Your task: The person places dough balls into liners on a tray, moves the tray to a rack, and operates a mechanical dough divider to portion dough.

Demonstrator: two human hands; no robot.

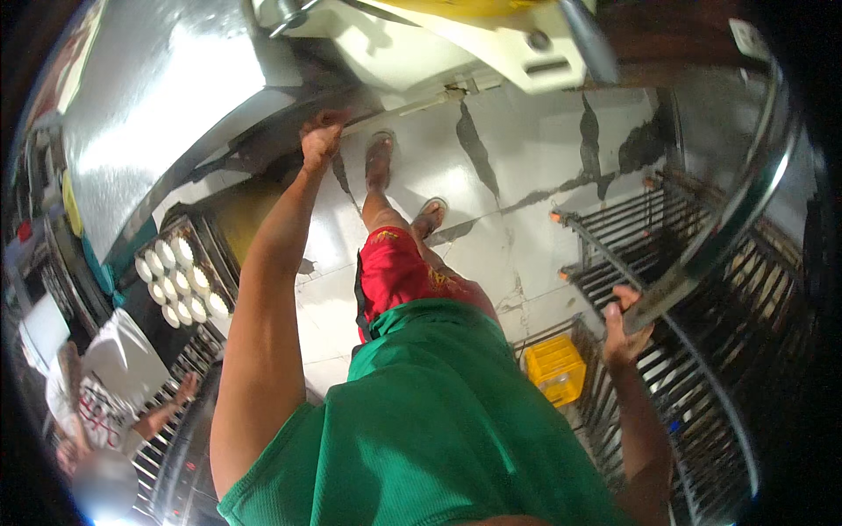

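My left hand [321,138] is stretched forward near the dark lower edge of a shiny steel surface [153,105]; its fingers are curled, and what they hold, if anything, is unclear. My right hand [626,326] grips a metal rail [680,276] at the right, with its fingers wrapped round it. The rail stands among dark slatted metal racks [719,351]. Below, my sandalled feet stand on a cracked white tile floor [526,149].
A cream machine with a yellow top [535,53] is at the top. At the left are a tray of several white paper cups [180,285], more racks and a co-worker in a white shirt [114,368]. A yellow crate [554,368] sits low at the right.
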